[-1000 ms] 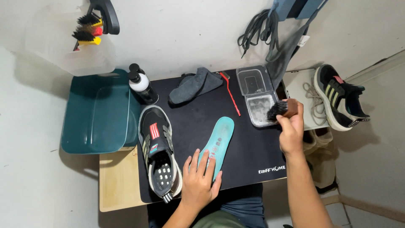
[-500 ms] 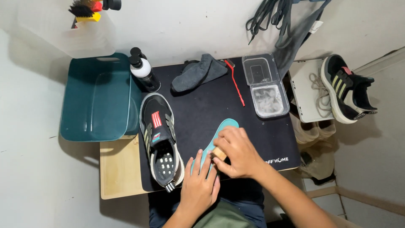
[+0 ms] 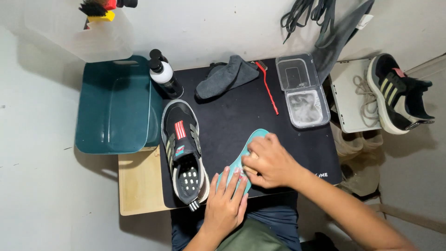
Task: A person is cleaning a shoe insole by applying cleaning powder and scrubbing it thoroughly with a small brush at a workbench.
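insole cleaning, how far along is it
Done: the teal insole is out of its shoe, flat on the black mat, and the clear tray holds foamy water. In hand: the left hand pins the insole's heel end while the right hand presses on its middle. Left, seemingly: the black shoe beside it and the second shoe on the side stand look untouched.

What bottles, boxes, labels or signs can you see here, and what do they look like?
Bottle: back left of the black mat, dark, with a white band and black cap.
Clear plastic box: back right of the mat, rectangular, two compartments, near one cloudy white.
Fabric tag: small, white, on grey cloth hanging at the wall.
Mat's print: small pale lettering, front right corner.
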